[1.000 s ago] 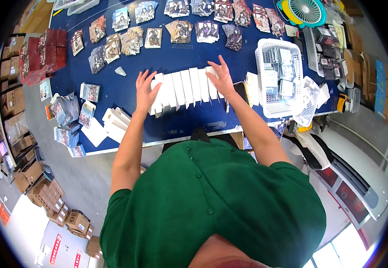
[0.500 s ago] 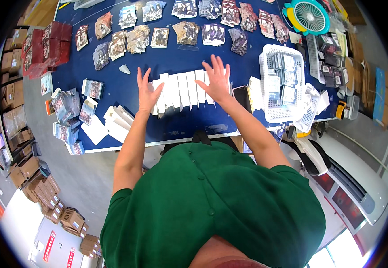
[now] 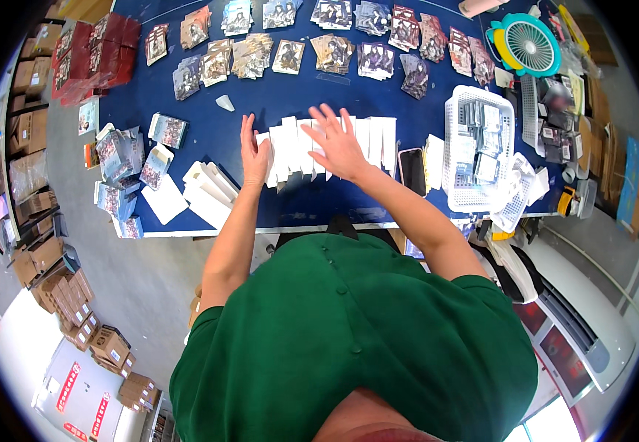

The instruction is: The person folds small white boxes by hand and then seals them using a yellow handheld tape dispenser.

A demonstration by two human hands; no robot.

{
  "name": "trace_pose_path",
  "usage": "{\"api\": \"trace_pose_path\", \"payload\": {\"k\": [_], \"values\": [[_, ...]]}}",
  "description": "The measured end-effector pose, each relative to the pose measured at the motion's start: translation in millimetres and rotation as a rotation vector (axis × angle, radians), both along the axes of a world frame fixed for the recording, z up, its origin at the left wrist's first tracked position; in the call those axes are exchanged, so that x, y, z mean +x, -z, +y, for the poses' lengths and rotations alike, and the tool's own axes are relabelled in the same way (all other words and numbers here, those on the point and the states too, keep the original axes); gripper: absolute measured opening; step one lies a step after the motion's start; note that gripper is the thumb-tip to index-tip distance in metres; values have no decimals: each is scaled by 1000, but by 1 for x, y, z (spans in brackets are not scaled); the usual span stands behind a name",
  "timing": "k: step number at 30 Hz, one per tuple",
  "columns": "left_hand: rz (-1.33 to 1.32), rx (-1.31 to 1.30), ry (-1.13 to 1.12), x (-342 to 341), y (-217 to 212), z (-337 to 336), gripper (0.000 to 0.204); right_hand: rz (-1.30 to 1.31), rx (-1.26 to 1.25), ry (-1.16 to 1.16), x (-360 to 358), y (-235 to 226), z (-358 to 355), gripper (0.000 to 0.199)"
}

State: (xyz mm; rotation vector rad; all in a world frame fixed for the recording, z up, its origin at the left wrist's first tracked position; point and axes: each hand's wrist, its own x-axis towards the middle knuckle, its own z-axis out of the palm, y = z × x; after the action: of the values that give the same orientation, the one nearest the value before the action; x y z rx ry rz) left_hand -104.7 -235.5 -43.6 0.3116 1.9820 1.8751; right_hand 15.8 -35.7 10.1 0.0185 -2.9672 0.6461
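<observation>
A row of narrow white cartons (image 3: 375, 144) stretches side by side across the blue table in front of me. At its left end my left hand (image 3: 255, 153) is upright against the outermost carton, fingers straight and close together, thumb toward the row. My right hand (image 3: 340, 147) is over the middle of the row with its fingers spread, hiding part of several cartons. Whether it touches them I cannot tell. Neither hand grips anything. Just right of the row lies a phone (image 3: 412, 172) with a dark screen.
Picture-card stacks (image 3: 288, 57) line the far side of the blue table (image 3: 275, 92). Left are blue printed boxes (image 3: 168, 130), flat white cartons (image 3: 207, 193) and red packages (image 3: 106, 62). A white basket (image 3: 448, 147) of small packs and a turquoise fan (image 3: 529, 44) stand right.
My right hand has moved left, from the right end of the row to over its middle. My left hand's fingers have drawn closer together beside the left end. The whole view has shifted slightly.
</observation>
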Motion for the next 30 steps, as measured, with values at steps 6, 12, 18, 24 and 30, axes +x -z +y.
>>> {"api": "trace_pose_path", "payload": {"k": [6,12,18,24,30], "values": [[-55,87,-22,-3,13,-7,70,-69,31,-202,-6,5,-21,59],[-228,-161,-174,30,-5,-12,75,-112,39,-195,-5,3,-15,56],[-187,-185,-23,51,5,-20,74,-20,-78,-127,-33,1,-8,64],[-139,-214,-49,51,7,-10,66,-141,-70,-114,-35,19,-4,66],[-294,-113,-146,51,9,-12,61,-77,73,-303,-33,12,-21,58]]}}
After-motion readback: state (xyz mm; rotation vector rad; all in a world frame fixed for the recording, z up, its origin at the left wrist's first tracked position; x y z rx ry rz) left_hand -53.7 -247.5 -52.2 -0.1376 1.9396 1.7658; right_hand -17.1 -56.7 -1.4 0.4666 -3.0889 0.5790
